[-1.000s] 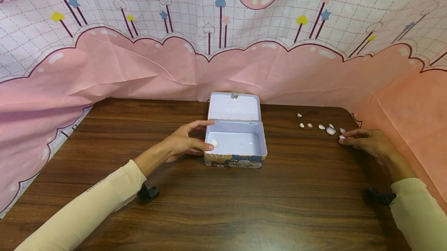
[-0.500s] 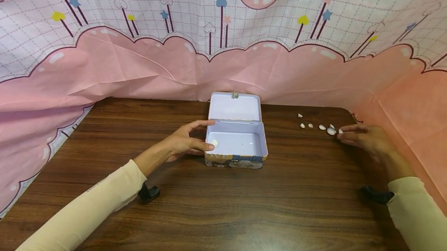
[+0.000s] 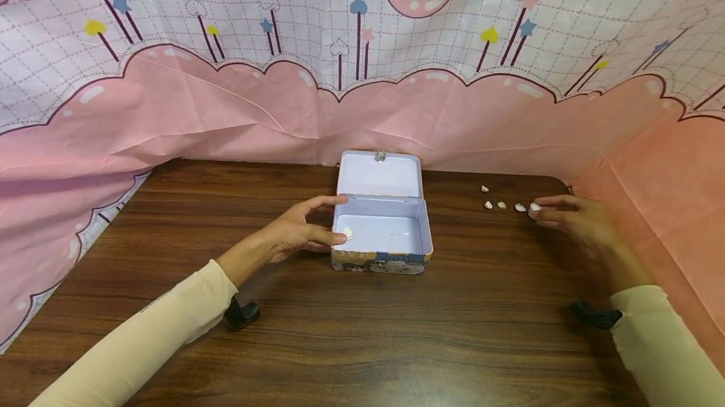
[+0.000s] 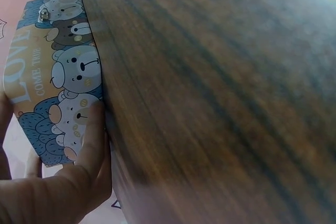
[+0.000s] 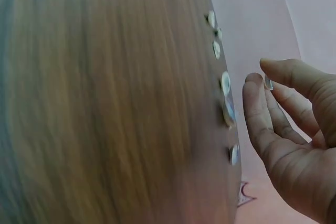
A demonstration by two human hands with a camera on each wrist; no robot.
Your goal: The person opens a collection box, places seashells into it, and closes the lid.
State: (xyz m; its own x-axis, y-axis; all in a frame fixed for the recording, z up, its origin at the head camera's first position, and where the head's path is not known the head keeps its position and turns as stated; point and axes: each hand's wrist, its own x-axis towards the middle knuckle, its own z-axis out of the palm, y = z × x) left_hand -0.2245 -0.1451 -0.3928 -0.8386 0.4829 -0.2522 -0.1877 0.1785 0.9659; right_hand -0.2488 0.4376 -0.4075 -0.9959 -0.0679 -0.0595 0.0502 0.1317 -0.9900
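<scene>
An open-lidded tin box [image 3: 385,261] with printed bears stands on the table in the head view. My left hand [image 3: 297,228] holds the box's left end, thumb at the front corner and another finger by the back rim. Inside, near that end, lies a white seashell [image 3: 348,232]. At the right, my right hand [image 3: 583,221] pinches a small seashell [image 5: 269,83] between thumb and fingertips, held above the table in the right wrist view. Just left of those fingertips lies another seashell [image 3: 520,207]; the fingers partly hide other shells.
More seashells lie further left, one pale [image 3: 488,205], one brownish [image 3: 501,205] and one farther back [image 3: 484,189]. The box lid [image 3: 379,174] leans back near the pink patterned cloth [image 3: 255,117]. Dark wooden table [image 3: 362,338] extends in front of the box.
My right hand has moved left along the shells, from the far-right ones to near the larger shell, carrying a pinched shell. My left hand and the box have stayed put.
</scene>
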